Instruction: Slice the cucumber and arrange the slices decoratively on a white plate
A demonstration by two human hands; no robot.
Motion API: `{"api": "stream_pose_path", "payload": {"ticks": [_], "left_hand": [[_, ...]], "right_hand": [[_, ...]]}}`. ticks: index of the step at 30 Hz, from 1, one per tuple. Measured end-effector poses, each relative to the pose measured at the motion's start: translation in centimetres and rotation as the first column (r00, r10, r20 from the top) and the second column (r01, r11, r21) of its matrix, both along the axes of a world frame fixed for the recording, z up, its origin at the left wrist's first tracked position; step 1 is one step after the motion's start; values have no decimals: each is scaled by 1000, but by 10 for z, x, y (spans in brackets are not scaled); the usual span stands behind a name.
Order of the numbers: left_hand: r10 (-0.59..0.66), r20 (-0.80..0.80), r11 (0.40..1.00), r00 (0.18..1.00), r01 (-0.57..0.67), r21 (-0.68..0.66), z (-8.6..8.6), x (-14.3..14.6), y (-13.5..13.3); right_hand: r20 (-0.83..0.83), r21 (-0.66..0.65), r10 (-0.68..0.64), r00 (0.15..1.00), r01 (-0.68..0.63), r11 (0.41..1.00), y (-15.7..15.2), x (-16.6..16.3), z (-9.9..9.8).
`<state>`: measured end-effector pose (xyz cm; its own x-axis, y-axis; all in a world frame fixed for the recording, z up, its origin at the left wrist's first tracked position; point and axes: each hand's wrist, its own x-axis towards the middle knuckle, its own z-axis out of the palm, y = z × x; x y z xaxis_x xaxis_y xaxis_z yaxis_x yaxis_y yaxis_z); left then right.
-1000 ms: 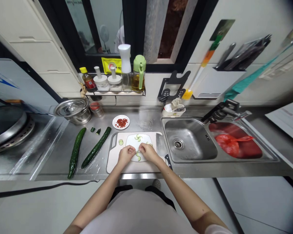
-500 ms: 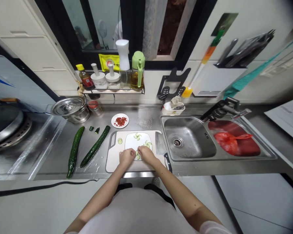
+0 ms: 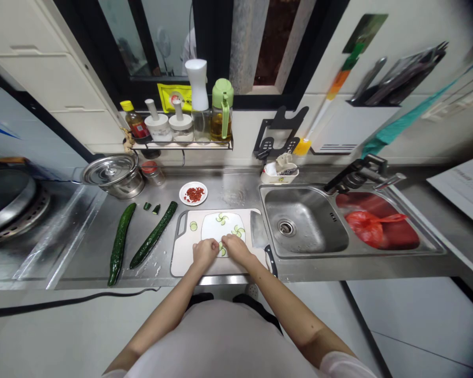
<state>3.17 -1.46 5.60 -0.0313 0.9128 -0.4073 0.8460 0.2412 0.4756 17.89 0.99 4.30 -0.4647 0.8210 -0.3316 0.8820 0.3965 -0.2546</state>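
Note:
Both hands meet over the near edge of a white squarish plate (image 3: 211,228), which lies on a pale cutting board (image 3: 183,260). My left hand (image 3: 205,253) is closed at the plate's near left, its fingertips drawn together. Facing it, my right hand (image 3: 236,249) is closed too, its fingertips at a small group of cucumber slices (image 3: 222,251); what either hand pinches is too small to make out. More cucumber slices (image 3: 221,218) form fans at the plate's far edge and right side. One loose round slice (image 3: 193,226) lies on the board's left, and a kitchen knife (image 3: 257,229) on its right.
Left of the board lie two cucumbers (image 3: 122,244) (image 3: 153,236) and small cut ends (image 3: 156,209). Behind it is a dish of chopped red bits (image 3: 193,194). A double sink (image 3: 307,223) is at the right, a lidded pot (image 3: 120,178) at the back left, a seasoning rack (image 3: 181,146) above.
The view has shifted very slightly. Both hands stay at the plate's near edge in almost the same pose, and the slices lie as before.

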Motion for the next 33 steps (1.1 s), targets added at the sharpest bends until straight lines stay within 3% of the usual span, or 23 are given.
{"api": "stream_pose_path", "payload": {"ticks": [13, 21, 33], "left_hand": [[-31, -55, 999, 998, 33, 34, -4, 0, 0], [-9, -37, 994, 999, 13, 110, -9, -6, 0], [-39, -36, 999, 999, 41, 31, -9, 3, 6]], "right_hand": [[69, 21, 9, 998, -11, 1000, 0, -3, 4], [65, 18, -124, 990, 123, 992, -4, 6, 16], [105, -25, -179, 978, 182, 983, -7, 6, 15]]}}
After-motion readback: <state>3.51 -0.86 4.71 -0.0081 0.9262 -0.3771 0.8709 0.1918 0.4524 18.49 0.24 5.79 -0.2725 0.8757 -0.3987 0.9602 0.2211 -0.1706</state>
